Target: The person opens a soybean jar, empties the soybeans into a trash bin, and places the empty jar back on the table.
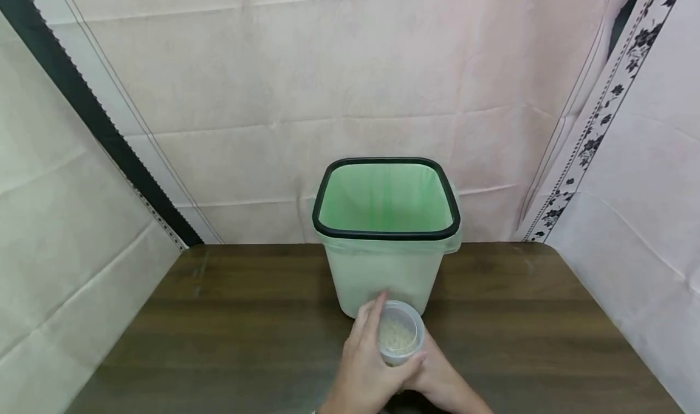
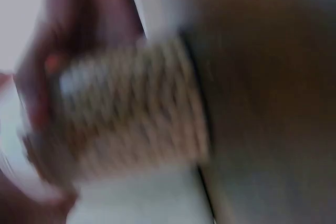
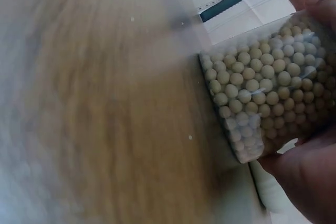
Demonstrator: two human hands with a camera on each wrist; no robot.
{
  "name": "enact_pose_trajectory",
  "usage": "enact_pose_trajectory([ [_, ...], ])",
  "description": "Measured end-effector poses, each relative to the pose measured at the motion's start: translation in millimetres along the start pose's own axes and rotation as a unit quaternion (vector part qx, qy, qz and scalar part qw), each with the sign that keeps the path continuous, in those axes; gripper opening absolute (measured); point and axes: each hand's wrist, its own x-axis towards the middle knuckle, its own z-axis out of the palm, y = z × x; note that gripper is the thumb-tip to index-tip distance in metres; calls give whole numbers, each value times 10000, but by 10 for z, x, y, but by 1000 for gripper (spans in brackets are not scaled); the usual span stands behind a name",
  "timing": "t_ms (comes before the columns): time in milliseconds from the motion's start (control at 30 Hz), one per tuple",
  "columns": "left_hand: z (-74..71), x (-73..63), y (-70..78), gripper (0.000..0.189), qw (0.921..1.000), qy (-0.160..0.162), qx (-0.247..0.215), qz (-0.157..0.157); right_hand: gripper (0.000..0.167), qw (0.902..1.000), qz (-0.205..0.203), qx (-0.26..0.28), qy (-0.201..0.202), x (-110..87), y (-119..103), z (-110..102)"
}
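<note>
Both hands are around a clear plastic jar (image 1: 401,332), low in the head view just in front of a pale green bin. My left hand (image 1: 363,362) grips its left side, with the thumb across the near side of the rim. From the right, my right hand (image 1: 432,368) holds the other side, its fingers mostly hidden behind the jar. Pale round beans (image 3: 268,80) pack the jar in the right wrist view, its flat base close over the wood. Motion blurs the same jar (image 2: 131,108) in the left wrist view.
The open bin (image 1: 383,268) with a black rim (image 1: 385,234) stands at the back of the dark wooden table (image 1: 246,341). White cloth sheets (image 1: 383,67) hang behind and along both sides. A few tiny white specks (image 3: 190,138) dot the wood.
</note>
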Motion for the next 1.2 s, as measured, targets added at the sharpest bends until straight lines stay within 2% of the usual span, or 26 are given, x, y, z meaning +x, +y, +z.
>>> enact_pose_trajectory([
  [33,17,-22,56,108,9998,71,80,-180,96,9998,-127,-160,-43,1,-3,-14],
  [100,25,-81,168,115,9982,27,227,-557,93,9997,-16,-227,-120,5,-20,-29],
  [167,-4,-148,268,120,9952,-136,287,-922,90,9993,294,-130,-210,6,-45,-40],
  [267,-102,-282,367,120,9925,-133,529,-1098,91,9945,960,351,-224,18,-82,-17],
  [333,-184,-354,373,114,9921,164,791,-963,91,9927,1074,508,-207,19,-93,3],
  [400,-272,-367,327,102,9916,512,968,-682,91,9928,1066,506,-201,17,-99,19],
  [467,-350,-301,231,86,9926,713,925,-336,92,9932,1035,484,-241,14,-103,26],
  [500,-377,-236,170,77,9946,724,732,-141,93,9937,991,467,-246,15,-103,25],
  [567,-398,-64,47,55,9980,525,195,284,93,9935,999,497,-233,14,-104,16],
  [633,-369,124,-65,38,9965,125,-510,647,94,9933,988,535,-255,18,-100,3],
  [733,-267,344,-179,32,9821,-634,-1471,987,96,9939,913,552,-282,16,-84,-19],
  [800,-197,415,-209,37,9720,-997,-1907,945,97,9946,847,507,-335,9,-64,-34],
  [833,-173,429,-218,39,9679,-1117,-2045,944,98,9950,805,476,-350,6,-57,-38],
  [900,-156,416,-225,42,9647,-1201,-2153,926,98,9960,727,382,-339,0,-50,-40],
  [1033,-238,298,-256,41,9710,-1037,-1845,1113,98,9971,716,138,-232,3,-59,-35],
  [1200,-382,117,-348,43,9791,-625,-1412,1325,97,9963,836,82,-164,14,-70,-36],
])
